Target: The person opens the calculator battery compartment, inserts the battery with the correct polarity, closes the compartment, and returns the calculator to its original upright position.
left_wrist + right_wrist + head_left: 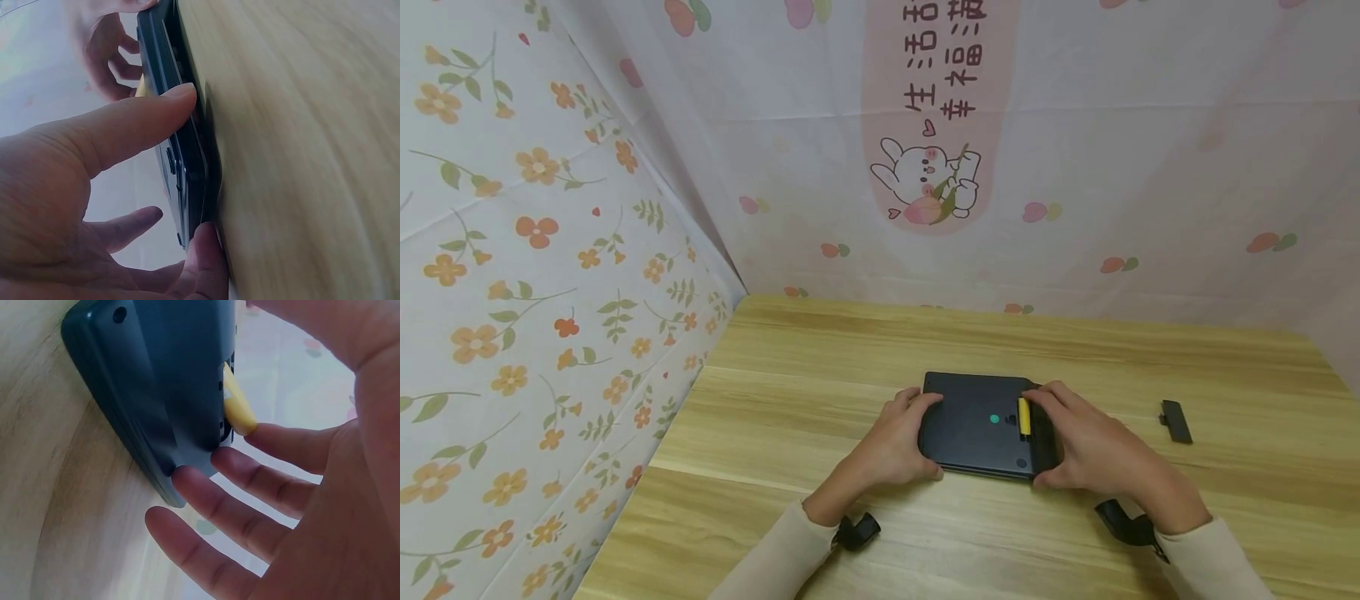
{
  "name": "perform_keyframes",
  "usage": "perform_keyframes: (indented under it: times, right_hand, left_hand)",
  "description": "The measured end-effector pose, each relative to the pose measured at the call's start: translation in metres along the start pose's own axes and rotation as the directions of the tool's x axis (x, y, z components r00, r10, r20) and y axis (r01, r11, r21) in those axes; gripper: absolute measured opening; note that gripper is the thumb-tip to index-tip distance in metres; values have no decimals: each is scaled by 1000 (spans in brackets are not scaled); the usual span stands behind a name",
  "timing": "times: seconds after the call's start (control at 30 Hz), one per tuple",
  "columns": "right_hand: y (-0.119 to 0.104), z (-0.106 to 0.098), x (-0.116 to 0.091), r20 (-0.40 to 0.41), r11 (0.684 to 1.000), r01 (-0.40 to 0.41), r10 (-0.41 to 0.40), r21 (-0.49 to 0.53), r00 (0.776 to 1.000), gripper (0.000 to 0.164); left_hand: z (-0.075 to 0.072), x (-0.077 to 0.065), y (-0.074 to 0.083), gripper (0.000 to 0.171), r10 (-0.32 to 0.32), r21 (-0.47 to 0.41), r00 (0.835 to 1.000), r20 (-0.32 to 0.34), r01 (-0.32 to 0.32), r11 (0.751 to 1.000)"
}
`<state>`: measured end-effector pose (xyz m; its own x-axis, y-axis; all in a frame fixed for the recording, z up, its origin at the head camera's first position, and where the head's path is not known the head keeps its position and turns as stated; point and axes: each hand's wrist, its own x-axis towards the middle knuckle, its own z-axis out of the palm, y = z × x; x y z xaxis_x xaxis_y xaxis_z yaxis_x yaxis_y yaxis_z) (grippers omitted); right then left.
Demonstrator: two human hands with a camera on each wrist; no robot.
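Note:
A black calculator [973, 417] lies face down on the wooden table, its battery slot uncovered. In that slot a yellow battery [1025, 417] sits tilted, one end raised in the right wrist view. My left hand [895, 442] grips the calculator's left end, thumb [182, 94] on the near edge and fingers at the far side. At the thicker right end is my right hand [1086, 442], its thumb by the near corner. The right index fingertip [255, 432] touches the battery's raised end, while the other fingers extend along the casing.
A small black battery cover [1176, 422] lies on the table [790, 367] to the right of my right hand. Behind the table hangs a printed cloth [775, 167], and a flowered one [572, 275] runs along the left. Each wrist wears a black camera mount [859, 531].

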<state>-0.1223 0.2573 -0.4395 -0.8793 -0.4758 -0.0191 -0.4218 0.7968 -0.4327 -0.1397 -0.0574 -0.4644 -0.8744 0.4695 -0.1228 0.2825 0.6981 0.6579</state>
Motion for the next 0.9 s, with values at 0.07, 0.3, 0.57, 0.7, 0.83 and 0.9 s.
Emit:
perform_keyframes:
  times: [0.07,0.3,0.57,0.7,0.83,0.9]
  right_hand:
    - [1,1,0,0,1000,1,-1,-3,1000,114]
    - [2,2,0,-11,1000,10,-10,-2,1000,110]
    - [3,3,-1,-19,999,25,-26,-25,999,107]
    - [3,3,0,-9,999,29,-29,-18,1000,107]
    - [3,3,-1,-7,999,30,-30,-10,1000,106]
    - [3,3,-1,-6,1000,29,-29,-8,1000,106]
  left_hand:
    - [0,0,0,102,1,2,1000,3,-1,1000]
    - [0,0,0,101,7,4,1000,1,-7,1000]
    - [0,-1,0,100,12,-2,1000,2,-12,1000]
    - [-1,-1,0,100,9,-4,1000,4,-9,1000]
    - [-1,-1,0,100,6,-2,1000,5,-6,1000]
    - [0,-1,0,100,6,-1,1000,5,-6,1000]
